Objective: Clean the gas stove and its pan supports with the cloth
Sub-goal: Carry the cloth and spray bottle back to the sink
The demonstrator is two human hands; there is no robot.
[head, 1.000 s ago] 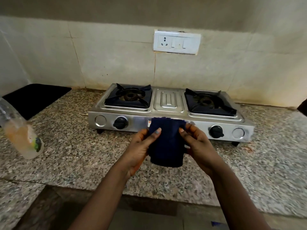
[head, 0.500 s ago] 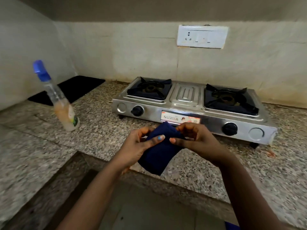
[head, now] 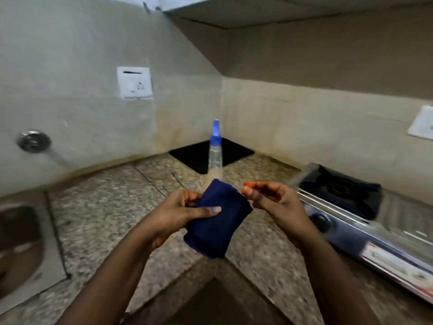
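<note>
A folded dark blue cloth (head: 216, 221) hangs over the counter's inner corner. My left hand (head: 178, 212) grips it, thumb laid across its front. My right hand (head: 269, 198) hovers just right of the cloth with fingers loosely curled and nothing between them. The steel gas stove (head: 365, 233) lies at the right, blurred. Its near burner carries a black pan support (head: 339, 188), and one black knob (head: 322, 222) shows on the front panel. The stove's far end is cut off by the frame edge.
A clear spray bottle (head: 215, 151) with a blue nozzle stands in the counter corner, in front of a black mat (head: 236, 152). A steel sink (head: 21, 233) and wall tap (head: 34, 140) are at the left. The granite counter (head: 112, 207) bends in an L.
My view has swung left, so the stove has slid to the right edge and the sink has appeared. My right hand has let go of the cloth; my left hand still holds it.
</note>
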